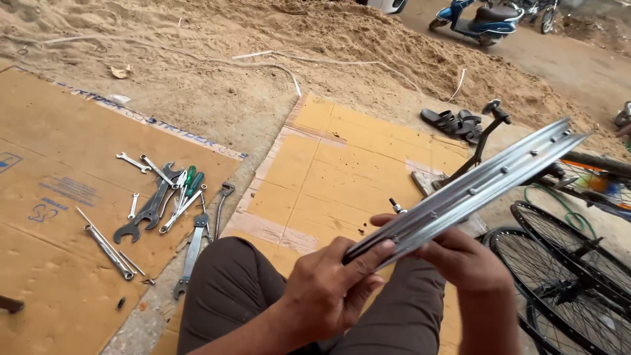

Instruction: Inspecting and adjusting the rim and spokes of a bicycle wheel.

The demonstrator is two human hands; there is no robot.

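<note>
The left hand (328,289) and the right hand (460,256) are both closing their grip on the near end of a bare metal wheel rim (473,187), angling far-right above the knees, best kept steady while thumbs are working its edge.

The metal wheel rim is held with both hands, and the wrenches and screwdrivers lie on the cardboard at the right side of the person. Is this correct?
Not quite. The head view shows both hands, left hand and right hand, holding the metal wheel rim, but the wrenches and screwdrivers lie on the cardboard at the person's left side, not the right.
</note>
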